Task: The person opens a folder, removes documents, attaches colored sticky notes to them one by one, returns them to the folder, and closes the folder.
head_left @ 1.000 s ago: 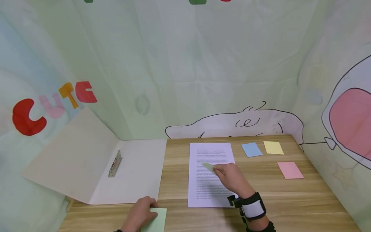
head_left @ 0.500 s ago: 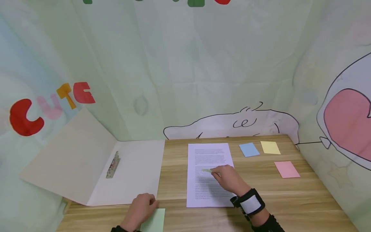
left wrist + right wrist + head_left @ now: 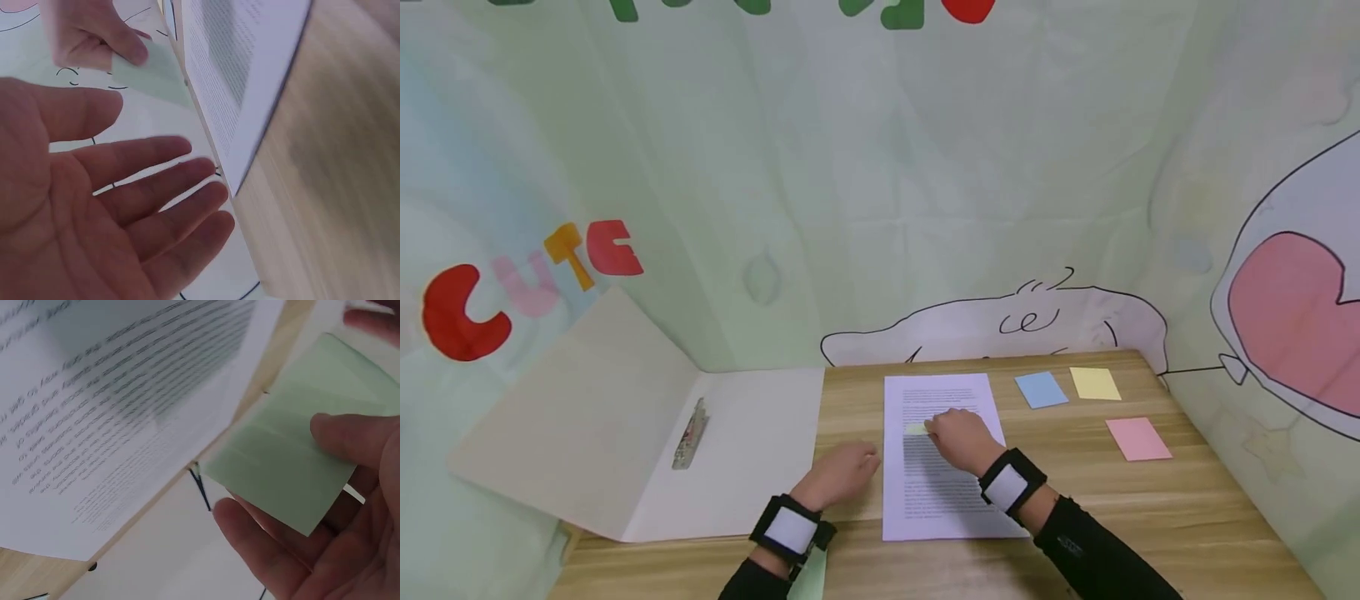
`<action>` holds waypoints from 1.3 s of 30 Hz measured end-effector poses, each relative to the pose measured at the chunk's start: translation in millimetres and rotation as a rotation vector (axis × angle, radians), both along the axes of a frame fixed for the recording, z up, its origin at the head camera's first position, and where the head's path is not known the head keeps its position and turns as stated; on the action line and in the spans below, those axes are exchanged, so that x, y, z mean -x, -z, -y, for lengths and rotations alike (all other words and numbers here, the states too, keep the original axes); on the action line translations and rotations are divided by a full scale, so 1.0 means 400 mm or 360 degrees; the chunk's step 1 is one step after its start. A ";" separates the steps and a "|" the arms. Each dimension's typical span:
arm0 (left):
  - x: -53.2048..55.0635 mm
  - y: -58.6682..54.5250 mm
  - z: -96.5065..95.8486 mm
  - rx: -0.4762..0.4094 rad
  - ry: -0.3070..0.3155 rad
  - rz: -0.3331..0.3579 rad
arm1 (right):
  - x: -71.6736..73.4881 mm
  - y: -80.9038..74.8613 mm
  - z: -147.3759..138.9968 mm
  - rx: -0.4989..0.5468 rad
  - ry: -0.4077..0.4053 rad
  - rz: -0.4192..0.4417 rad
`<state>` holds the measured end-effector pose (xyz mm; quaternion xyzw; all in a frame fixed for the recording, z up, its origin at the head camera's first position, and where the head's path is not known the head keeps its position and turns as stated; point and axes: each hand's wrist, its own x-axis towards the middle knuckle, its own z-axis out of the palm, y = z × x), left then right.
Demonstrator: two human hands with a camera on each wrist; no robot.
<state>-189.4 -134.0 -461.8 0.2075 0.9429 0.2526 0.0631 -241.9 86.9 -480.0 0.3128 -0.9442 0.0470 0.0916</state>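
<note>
Pinching notepaper [image 3: 275, 465], fingers [image 3: 250, 539] hover outside the clip-fitted folder [image 3: 767, 442].

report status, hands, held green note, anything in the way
Right hand pinches green sticky note above printed page. Left hand empty, beside page. No other object seen between note and page.

Green note [image 3: 281, 450] pinched in the right hand [image 3: 361, 547], near printed sheet [image 3: 137, 425].

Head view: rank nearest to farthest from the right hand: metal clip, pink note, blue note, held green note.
From the right hand:
1. Green note: pinched in it.
2. Blue note: just right of the printed sheet.
3. Pink note: farther right.
4. Metal clip: far left, on the open folder.
</note>
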 end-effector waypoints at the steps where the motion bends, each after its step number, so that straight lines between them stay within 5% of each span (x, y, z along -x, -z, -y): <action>1: 0.016 0.001 -0.011 0.0004 0.0035 -0.0002 | 0.009 0.004 0.006 -0.0031 0.0028 -0.0013; 10: 0.128 0.019 -0.073 0.0038 -0.0030 0.0274 | 0.086 0.034 0.045 -0.0131 0.0060 -0.0259; 18: 0.173 0.053 -0.082 -0.0088 -0.0069 0.0227 | 0.121 0.049 0.076 -0.0158 0.0008 -0.0422; 30: 0.198 0.102 -0.090 -0.0165 -0.0053 0.0190 | 0.159 0.082 0.086 -0.0324 0.0080 -0.0400; 39: 0.204 0.120 -0.097 0.0077 -0.0181 0.0082 | 0.173 0.093 0.084 -0.0374 0.0017 -0.0398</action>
